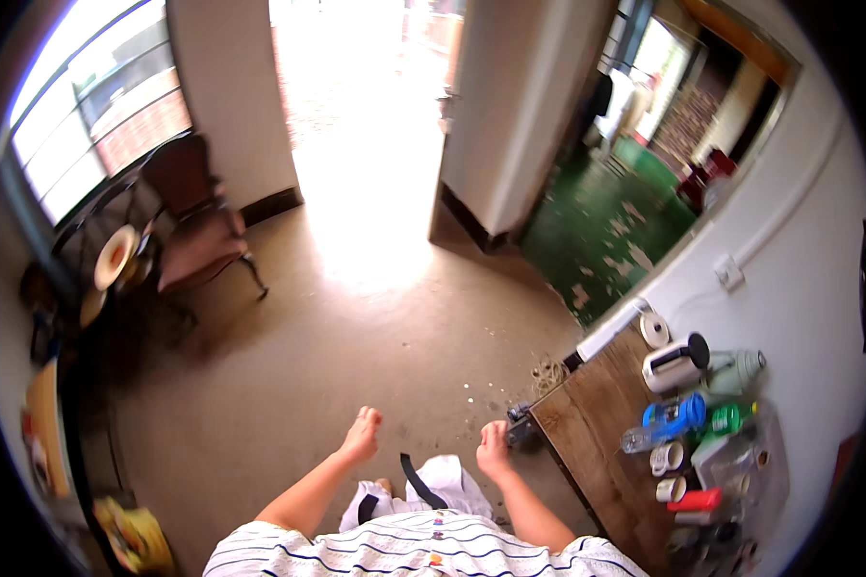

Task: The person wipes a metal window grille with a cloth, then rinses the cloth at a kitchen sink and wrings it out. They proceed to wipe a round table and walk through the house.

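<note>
My left hand [361, 438] is in front of my body, a little left of the middle, its fingers loosely curled and nothing seen in them. To the right of it my right hand [494, 449] is held at about the same height, its fingers also curled in with no thing showing. The two hands are apart. Between and below them are my light trousers [457, 481], with a dark strap [417, 479] lying across them. Nearest to my right hand is the left corner of a brown wooden table [587, 413]; I cannot tell that they touch.
On the table stand a white kettle [672, 367], a blue bottle [678, 413], white mugs [666, 459] and a tape roll [653, 330]. A wooden chair [202, 236] is at the far left. Ahead is a bright open doorway [366, 144]; a green-floored room [616, 236] lies right.
</note>
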`<state>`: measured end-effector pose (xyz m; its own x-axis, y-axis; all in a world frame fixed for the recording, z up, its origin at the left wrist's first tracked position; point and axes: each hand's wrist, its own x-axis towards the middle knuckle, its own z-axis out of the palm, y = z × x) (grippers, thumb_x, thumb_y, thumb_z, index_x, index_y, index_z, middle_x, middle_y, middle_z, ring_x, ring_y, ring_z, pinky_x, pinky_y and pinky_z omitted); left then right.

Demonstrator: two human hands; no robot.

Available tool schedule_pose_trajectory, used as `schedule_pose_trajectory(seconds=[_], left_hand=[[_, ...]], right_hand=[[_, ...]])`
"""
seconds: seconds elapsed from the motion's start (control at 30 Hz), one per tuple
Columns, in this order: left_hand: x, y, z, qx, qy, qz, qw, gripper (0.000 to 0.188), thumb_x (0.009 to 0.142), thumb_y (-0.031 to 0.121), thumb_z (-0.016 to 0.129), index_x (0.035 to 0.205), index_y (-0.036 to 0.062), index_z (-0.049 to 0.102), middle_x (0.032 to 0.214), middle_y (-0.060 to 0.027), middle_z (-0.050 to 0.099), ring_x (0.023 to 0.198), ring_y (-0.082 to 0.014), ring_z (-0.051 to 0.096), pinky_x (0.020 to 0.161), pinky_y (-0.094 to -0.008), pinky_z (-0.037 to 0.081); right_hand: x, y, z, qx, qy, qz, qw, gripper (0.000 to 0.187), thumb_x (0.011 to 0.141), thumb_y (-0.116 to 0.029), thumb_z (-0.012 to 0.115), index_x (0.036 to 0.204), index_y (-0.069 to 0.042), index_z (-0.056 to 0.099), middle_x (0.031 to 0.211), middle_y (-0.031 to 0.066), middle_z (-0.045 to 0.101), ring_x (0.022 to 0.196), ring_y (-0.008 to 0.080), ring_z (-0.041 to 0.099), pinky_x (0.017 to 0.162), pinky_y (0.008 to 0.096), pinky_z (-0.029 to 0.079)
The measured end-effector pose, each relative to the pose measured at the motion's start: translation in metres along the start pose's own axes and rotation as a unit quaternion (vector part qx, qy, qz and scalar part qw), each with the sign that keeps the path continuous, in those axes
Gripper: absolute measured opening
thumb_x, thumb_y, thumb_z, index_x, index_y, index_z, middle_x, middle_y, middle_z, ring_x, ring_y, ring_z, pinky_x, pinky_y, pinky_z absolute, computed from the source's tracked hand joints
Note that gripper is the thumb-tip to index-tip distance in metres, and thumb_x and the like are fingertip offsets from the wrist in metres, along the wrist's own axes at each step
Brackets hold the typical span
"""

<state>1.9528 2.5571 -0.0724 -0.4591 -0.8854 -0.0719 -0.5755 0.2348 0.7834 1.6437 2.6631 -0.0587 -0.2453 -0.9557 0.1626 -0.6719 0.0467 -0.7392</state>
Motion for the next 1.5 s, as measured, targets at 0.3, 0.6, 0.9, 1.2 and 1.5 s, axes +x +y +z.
schedule_pose_trajectory(seconds=[0.3,0.6,0.9,1.2,1.5], left_hand=[[0.324,0.043,0.015,0.060,-0.159,0.156,0.973,0.008,0.075,0.002,0.058,0.077,0.0098,0.060,0.083,-0.0080,0.063,0.080,-0.0313,0.064,0.067,-0.0412,0.050],[0.571,-0.014,-0.039,0.087,-0.112,-0.022,0.990,0.013,0.065,-0.004,0.051,0.063,0.0057,0.059,0.067,-0.0107,0.059,0.065,-0.0242,0.060,0.058,-0.0349,0.045],[0.910,0.108,0.076,0.094,-0.189,0.063,0.975,0.010,0.076,0.000,0.050,0.078,0.0055,0.059,0.079,-0.0158,0.060,0.074,-0.0320,0.059,0.065,-0.0391,0.045],[1.150,0.376,0.319,0.198,-0.365,0.380,0.826,0.083,0.090,0.068,0.042,0.156,0.0257,0.016,0.163,-0.0099,0.007,0.150,-0.0344,-0.006,0.112,-0.0669,-0.004],[1.364,0.465,0.444,0.270,-0.388,0.187,0.861,0.061,0.083,0.055,0.058,0.130,0.0188,0.049,0.126,-0.0122,0.048,0.124,-0.0339,0.040,0.103,-0.0532,0.027]], right_hand=[[0.210,0.071,-0.052,0.156,0.165,0.233,0.946,0.039,0.066,0.025,0.036,0.090,-0.003,0.049,0.114,0.0094,0.038,0.073,0.0163,0.058,0.042,0.0256,0.055],[0.480,0.134,-0.098,0.123,0.138,0.124,0.975,0.015,0.075,0.006,0.046,0.069,-0.006,0.052,0.060,0.0076,0.050,0.056,0.0181,0.056,0.053,0.0328,0.043],[0.651,0.272,-0.201,-0.002,0.202,0.290,0.936,0.009,0.077,0.001,0.046,0.078,-0.005,0.052,0.072,0.0118,0.055,0.071,0.0281,0.059,0.064,0.0365,0.044],[0.769,0.429,-0.331,-0.074,0.077,0.477,0.873,0.065,0.098,-0.053,0.043,0.155,-0.030,0.022,0.163,0.0065,0.008,0.149,0.0369,0.001,0.109,0.0702,-0.002],[0.999,0.624,-0.488,-0.101,0.027,0.433,0.895,0.066,0.077,-0.069,0.062,0.096,-0.006,0.057,0.115,0.0152,0.046,0.113,0.0343,0.043,0.093,0.0543,0.033]])
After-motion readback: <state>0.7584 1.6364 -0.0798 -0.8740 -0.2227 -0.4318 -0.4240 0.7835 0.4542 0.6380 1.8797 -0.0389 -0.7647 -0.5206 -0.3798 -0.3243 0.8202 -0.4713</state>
